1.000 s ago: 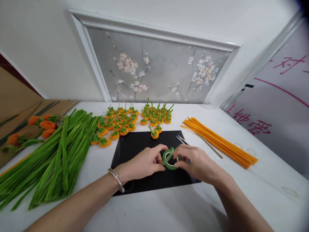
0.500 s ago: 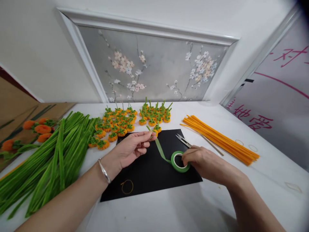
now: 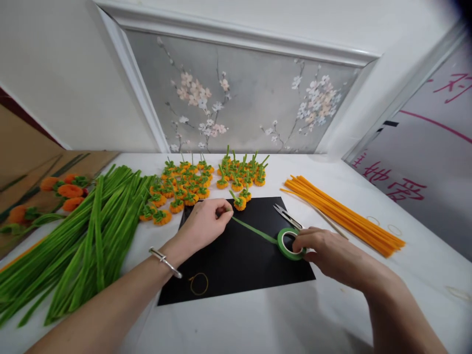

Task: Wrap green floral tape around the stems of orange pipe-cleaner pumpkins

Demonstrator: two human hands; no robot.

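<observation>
My left hand is closed in a pinch on the free end of a green floral tape strip. The strip runs nearly straight to its roll, which the fingers of my right hand grip at the right side. Behind the roll lie metal snips, blades pointing away to the left, their rear end partly hidden by my right hand. Just beyond my left fingertips stands an orange flower head with a green stem. Beneath both hands is a black mat.
Several orange flower heads with green tops stand at the back. Green fuzzy stems are piled left, beside finished-looking orange flowers. A bundle of orange fuzzy stems lies right. A thin yellow loop rests on the mat.
The tape between my hands has gone from sagging to nearly straight. My right hand has moved right with the roll. The flower head by my left fingers now shows fully, apart from them.
</observation>
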